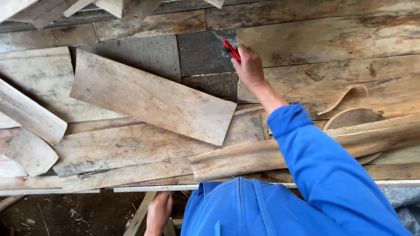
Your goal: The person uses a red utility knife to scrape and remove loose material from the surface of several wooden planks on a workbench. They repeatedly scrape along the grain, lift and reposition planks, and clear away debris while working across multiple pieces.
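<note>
My right hand reaches forward over the workbench in a blue sleeve and is shut on a red utility knife, whose tip points away to the upper left. The knife hovers over dark weathered boards. A wide, pale plank lies at an angle just left of that hand. My left hand hangs low below the bench's front edge, against a slanted wooden strut; its fingers are partly out of view.
A long rough plank lies along the front of the bench under my arm. A coil of thin wood strip with a loose curled end sits to the right. Short offcuts are piled at left.
</note>
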